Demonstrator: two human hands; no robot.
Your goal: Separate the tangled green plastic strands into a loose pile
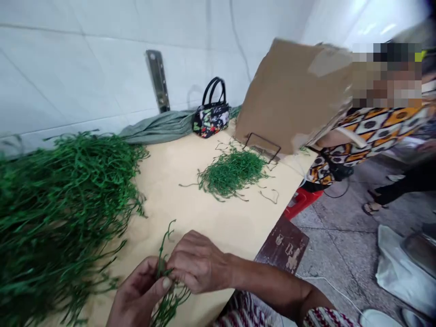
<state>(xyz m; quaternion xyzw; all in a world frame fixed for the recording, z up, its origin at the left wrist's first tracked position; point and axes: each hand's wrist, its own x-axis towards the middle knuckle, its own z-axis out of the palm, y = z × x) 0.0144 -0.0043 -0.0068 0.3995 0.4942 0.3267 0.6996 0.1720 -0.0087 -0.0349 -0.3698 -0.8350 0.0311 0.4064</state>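
Our left hand (143,290) pinches green stems (160,267) jutting above and below it; our right hand (201,263) curls against them, fingertips hidden, so we cannot tell its grip. Left of both, a blurred stem heap (68,204) is cut off.

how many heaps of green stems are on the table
2: a large heap on the left side of the table, and a smaller heap in front of the cardboard. More may be hidden behind the cardboard.
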